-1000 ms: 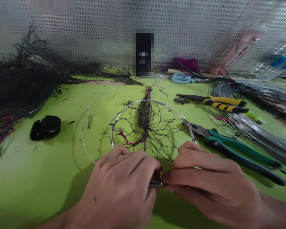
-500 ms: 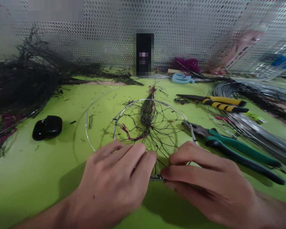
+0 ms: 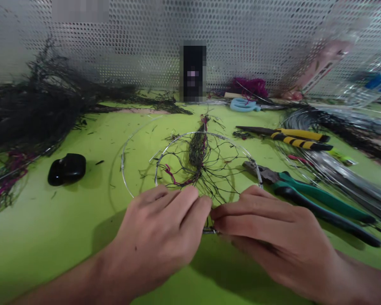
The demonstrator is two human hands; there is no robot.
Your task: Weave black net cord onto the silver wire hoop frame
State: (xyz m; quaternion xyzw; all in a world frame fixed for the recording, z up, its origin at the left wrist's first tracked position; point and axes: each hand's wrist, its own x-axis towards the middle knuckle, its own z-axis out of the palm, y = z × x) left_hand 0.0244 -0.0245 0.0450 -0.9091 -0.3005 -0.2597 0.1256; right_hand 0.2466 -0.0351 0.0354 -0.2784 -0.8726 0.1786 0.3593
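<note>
A silver wire hoop (image 3: pixel 174 140) lies at the middle of the green table, its near side raised in my hands. Dark knotted netting (image 3: pixel 198 150), with a magenta cord through it, is strung inside the hoop and bunched at the centre. My left hand (image 3: pixel 165 226) is closed on the near rim, its fingertips hidden behind its back. Just beside it, my right hand (image 3: pixel 266 237) pinches the same rim with thumb and fingers. A short wrapped piece of the rim shows between the hands. A loose end of wire (image 3: pixel 123 165) curves out to the left.
Green-handled pliers (image 3: pixel 305 195) and yellow-and-black pliers (image 3: pixel 292 137) lie to the right, near coiled wire (image 3: pixel 346 178). Black netting (image 3: pixel 28 114) is heaped at left, behind a black case (image 3: pixel 68 168). Blue-handled scissors (image 3: pixel 243 105) and bottles stand or lie along the perforated back panel (image 3: pixel 139 46).
My left hand has shifted slightly right and up. The right fingers have drawn in closer to the left hand, and the loose wire loop has swung a little right.
</note>
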